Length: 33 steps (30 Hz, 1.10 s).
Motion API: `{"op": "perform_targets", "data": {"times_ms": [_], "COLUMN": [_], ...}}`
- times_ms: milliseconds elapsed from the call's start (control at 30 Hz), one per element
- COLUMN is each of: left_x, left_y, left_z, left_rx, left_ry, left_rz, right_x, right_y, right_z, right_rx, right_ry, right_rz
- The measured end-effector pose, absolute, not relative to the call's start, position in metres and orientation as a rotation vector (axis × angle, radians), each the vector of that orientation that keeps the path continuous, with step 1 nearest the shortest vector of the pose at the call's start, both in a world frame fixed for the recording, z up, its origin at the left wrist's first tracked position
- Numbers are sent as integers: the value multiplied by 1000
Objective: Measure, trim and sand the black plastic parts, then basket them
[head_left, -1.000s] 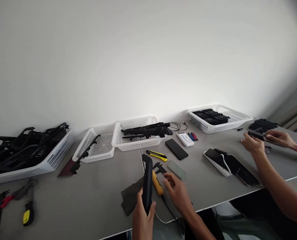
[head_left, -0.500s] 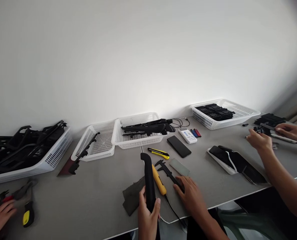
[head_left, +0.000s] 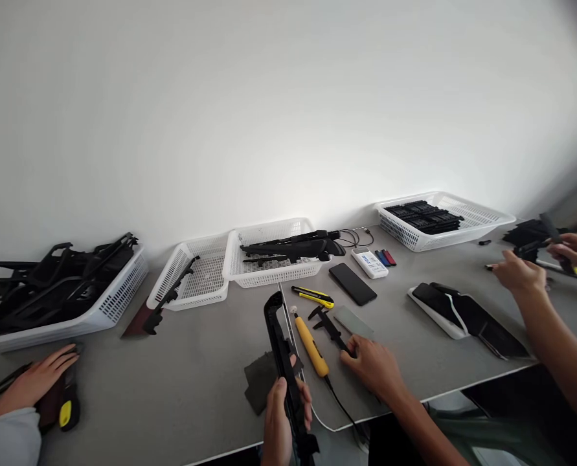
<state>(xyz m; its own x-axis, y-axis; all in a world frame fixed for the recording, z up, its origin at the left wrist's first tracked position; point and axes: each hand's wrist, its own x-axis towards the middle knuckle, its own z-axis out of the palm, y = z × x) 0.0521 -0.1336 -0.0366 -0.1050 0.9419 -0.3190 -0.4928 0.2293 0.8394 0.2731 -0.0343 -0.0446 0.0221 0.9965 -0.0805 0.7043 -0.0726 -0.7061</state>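
Note:
A long black plastic part stands tilted upward at the lower middle, its hollow, ribbed side showing. My left hand is wrapped round its lower half. To the right, my right hand has its fingers closed on the lower end of the black caliper, which lies on the grey table. Between the two hands lies a yellow corded tool. A dark cloth lies behind the held part. Beside the caliper is a grey-green flat block.
White baskets hold black parts along the wall. A yellow cutter, a phone and a white box lie behind the caliper. Other people's hands work at the far left and far right.
The black part has turned from its smooth side to its hollow side in my left hand. My right hand's fingers have closed on the caliper. At the left, the other person's hand has moved rightward.

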Motion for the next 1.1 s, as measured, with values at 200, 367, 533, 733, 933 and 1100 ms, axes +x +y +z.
{"op": "perform_targets", "data": {"times_ms": [200, 367, 533, 733, 933, 1100], "left_x": [43, 43, 44, 47, 45, 40], "left_y": [-129, -128, -130, -131, -131, -132], "left_z": [-46, -41, -36, -37, -26, -29], "left_rx": [514, 518, 574, 613, 638, 607], "left_ry": [999, 984, 1053, 1082, 1091, 1055], "left_rz": [1291, 1307, 1282, 1265, 1205, 1188], "right_x": [285, 280, 264, 253, 229, 228], "right_y": [-38, -36, -29, -14, 14, 49], "right_z": [-24, 12, 33, 45, 43, 35], "right_rx": [-1413, -1222, -1397, -1401, -1281, -1092], "right_ry": [-1603, -1520, -1518, -1717, -2394, -2577], "right_rz": [1043, 1193, 886, 774, 517, 480]}}
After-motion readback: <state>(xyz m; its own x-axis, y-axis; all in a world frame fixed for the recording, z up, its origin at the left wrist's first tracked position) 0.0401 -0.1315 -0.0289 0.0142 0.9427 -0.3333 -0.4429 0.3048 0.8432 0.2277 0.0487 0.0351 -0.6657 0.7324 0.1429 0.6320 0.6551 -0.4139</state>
